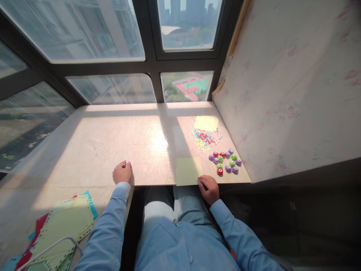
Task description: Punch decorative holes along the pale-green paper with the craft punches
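Under the big window, the wide surface (93,150) catches the sun, and a green paper sheet (187,171) lies at its near edge. The right hand (208,188) lies flat beside the sheet, fingers apart, touching its corner. The left hand (122,173) is curled tight around a small red punch (126,163), away from the punch pile (225,161) and paper bits (207,138).

Left hand (122,174) fisted, right hand (208,189) curled, arms forward
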Motion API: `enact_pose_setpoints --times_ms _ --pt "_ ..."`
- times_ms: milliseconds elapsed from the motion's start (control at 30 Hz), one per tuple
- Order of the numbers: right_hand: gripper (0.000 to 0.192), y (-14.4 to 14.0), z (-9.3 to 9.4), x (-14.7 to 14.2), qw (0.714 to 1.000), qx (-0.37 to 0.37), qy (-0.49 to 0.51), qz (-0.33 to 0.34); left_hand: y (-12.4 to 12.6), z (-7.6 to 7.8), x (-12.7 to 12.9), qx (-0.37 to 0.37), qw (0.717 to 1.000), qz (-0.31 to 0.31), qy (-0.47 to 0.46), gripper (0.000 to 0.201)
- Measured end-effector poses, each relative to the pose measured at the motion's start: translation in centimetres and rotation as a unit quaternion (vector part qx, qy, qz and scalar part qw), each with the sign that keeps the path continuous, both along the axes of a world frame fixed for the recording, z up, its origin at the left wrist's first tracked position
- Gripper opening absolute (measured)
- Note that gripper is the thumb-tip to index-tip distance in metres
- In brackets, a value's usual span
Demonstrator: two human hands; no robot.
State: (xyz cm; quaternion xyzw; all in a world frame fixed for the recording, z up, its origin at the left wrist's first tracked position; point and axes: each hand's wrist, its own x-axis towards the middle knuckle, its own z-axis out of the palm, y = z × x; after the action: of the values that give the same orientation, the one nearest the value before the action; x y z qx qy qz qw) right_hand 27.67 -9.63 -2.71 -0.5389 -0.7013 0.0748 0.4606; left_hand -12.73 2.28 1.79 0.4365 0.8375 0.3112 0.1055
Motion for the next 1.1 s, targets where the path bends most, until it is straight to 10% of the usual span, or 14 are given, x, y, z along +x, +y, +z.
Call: enact_pose_setpoints --times_ms 433,833,967,1100 --pt "0.018 -0.4 0.8 -0.2 0.976 -0.089 0.192 -0.048 -2.1 -1.5 0.0 0.053 0.998 0.031 0.020 0.047" --pt "0.018 -7.3 -0.7 -3.4 0.959 -0.082 0.246 -0.114 -4.1 -2.4 0.2 0.109 0.994 -0.026 -0.010 0.052" --pt "0.022 -8.9 0.2 -3.2 0.948 -0.101 0.281 -0.110 -7.1 -1.1 2.0 0.138 0.977 -0.162 0.007 0.047" --pt "0.028 -13.3 1.4 -1.8 0.934 -0.164 0.295 -0.120 -14.3 3.4 6.3 0.106 0.933 -0.336 -0.073 0.031"
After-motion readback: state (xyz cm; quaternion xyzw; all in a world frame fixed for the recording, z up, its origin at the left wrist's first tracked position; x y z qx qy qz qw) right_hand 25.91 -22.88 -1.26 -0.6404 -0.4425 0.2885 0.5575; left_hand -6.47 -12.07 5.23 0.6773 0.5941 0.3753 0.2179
